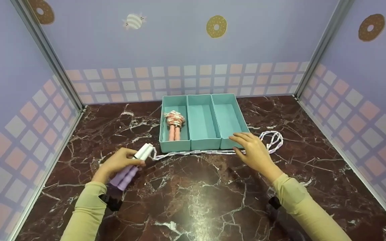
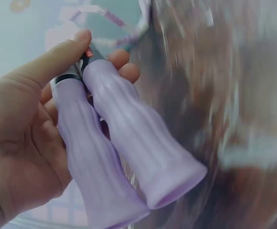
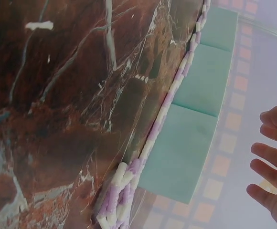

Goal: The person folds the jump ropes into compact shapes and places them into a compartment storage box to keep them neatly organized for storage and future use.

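My left hand (image 1: 122,162) grips the two handles of a purple and white jump rope (image 2: 129,129), thumb over the pair near their white ends. From those ends the beaded rope (image 1: 196,152) runs right along the front of a teal box (image 1: 176,146) and loops on the table at the box's right. My right hand (image 1: 254,151) hovers by the box's front right corner with its fingers spread and nothing in them. In the box's left compartment lies a pink and white jump rope (image 1: 175,124), its beaded cord bundled above its two pink handles.
The box has three long compartments side by side, standing toward the back of a dark red marbled table (image 1: 193,201). Lilac walls (image 1: 176,40) with a checked border close off the back and both sides.
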A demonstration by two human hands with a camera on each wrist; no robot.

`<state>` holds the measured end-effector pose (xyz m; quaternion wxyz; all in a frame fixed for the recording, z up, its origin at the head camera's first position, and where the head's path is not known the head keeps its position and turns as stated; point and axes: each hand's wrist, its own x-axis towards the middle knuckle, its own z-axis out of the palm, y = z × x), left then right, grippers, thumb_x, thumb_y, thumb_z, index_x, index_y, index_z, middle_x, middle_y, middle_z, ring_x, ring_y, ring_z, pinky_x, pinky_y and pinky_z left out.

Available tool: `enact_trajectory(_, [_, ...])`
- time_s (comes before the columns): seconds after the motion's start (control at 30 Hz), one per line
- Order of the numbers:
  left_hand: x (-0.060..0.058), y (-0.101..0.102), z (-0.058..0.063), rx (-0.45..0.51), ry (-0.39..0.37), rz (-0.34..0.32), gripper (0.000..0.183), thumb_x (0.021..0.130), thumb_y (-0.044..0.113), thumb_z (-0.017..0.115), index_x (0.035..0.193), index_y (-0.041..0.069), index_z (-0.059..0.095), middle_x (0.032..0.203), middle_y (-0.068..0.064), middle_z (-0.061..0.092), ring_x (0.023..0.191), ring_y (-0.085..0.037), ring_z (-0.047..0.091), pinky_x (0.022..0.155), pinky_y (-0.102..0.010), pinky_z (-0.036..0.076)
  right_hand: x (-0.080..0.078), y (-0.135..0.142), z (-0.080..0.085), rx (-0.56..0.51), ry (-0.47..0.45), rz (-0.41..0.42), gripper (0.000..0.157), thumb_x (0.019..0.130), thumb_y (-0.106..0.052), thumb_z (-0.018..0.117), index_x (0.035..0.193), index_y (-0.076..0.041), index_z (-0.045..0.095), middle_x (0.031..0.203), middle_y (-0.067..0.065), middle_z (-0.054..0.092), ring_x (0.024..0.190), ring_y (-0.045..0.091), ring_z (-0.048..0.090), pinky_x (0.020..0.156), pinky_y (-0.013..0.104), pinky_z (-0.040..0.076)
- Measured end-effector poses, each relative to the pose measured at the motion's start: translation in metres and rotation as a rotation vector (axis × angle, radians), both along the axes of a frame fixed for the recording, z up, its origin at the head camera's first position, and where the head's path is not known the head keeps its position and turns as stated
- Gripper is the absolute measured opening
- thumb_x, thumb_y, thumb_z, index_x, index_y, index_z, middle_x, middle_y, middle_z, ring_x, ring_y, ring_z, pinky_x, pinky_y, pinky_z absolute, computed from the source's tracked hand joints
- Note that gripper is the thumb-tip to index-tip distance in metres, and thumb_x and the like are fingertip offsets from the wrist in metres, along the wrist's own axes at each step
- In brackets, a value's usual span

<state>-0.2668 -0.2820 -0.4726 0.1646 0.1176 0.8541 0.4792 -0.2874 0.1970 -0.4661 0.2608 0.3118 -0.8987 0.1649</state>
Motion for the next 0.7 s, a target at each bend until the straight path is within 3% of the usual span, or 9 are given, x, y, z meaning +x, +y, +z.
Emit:
enact_trajectory(0.1, [0.004, 0.015, -0.001, 0.149, -0.104, 0.02, 0.044, 0.091, 0.018, 0.069, 0.121, -0.013, 0.06, 0.099, -0.022, 0.075, 0.077, -0.017, 0.074, 0.071, -0.028, 0.061, 0.0, -0.003, 0.001, -0.003, 0.005, 0.014, 0.041, 0.084, -0.013, 0.076, 0.124, -0.011, 0.069, 0.126, 0.011, 0.069, 0.117, 0.034, 0.063, 0.102, 0.051, 0.048])
enact_trajectory(0.27, [0.007, 0.039, -0.002, 0.308, -0.154, 0.022, 0.048, 0.092, 0.014, 0.068, 0.125, -0.018, 0.054, 0.095, -0.011, 0.078, 0.082, -0.017, 0.075, 0.076, -0.029, 0.061, 0.001, -0.009, 0.003, -0.001, 0.016, 0.026, 0.04, 0.084, -0.014, 0.076, 0.123, -0.011, 0.069, 0.126, 0.011, 0.069, 0.116, 0.033, 0.063, 0.103, 0.049, 0.048])
enact_trajectory(0.53, [0.011, 0.065, 0.009, 0.414, -0.194, 0.03, 0.05, 0.092, 0.014, 0.069, 0.127, -0.018, 0.052, 0.092, -0.008, 0.077, 0.083, -0.019, 0.075, 0.081, -0.036, 0.061, 0.0, -0.015, 0.006, 0.004, 0.031, 0.023, 0.04, 0.086, -0.017, 0.075, 0.125, -0.011, 0.068, 0.126, 0.01, 0.069, 0.116, 0.031, 0.063, 0.103, 0.047, 0.048])
enact_trajectory(0.7, [0.014, 0.078, 0.015, 0.475, -0.198, -0.013, 0.05, 0.094, 0.015, 0.066, 0.129, -0.016, 0.049, 0.093, -0.008, 0.077, 0.083, -0.019, 0.074, 0.078, -0.034, 0.061, -0.001, -0.021, 0.007, -0.017, 0.031, 0.049, 0.041, 0.085, -0.015, 0.075, 0.125, -0.009, 0.068, 0.125, 0.011, 0.069, 0.116, 0.031, 0.063, 0.102, 0.048, 0.049])
